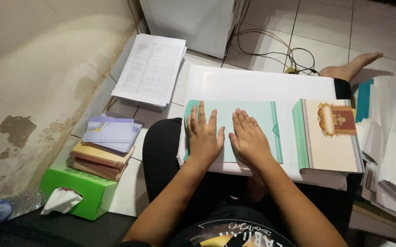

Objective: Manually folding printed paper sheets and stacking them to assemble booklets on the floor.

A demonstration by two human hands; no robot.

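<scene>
Carefully, the left hand and right hand are pressing flat, fingers spread and gripping nothing, on the mint-green sheet; even pressure should be keeping it square.

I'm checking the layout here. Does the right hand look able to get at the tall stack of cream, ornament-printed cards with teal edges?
Probably yes. The right hand lies flat on the pale teal sheet, and the tall stack of cream, ornament-printed cards sits just to its right on the same white board, with nothing between them.

To my left sit a green tissue box, stacked books and printed sheets; cables coil on the tiled floor ahead, an ornate card stack sits to my right.
</scene>
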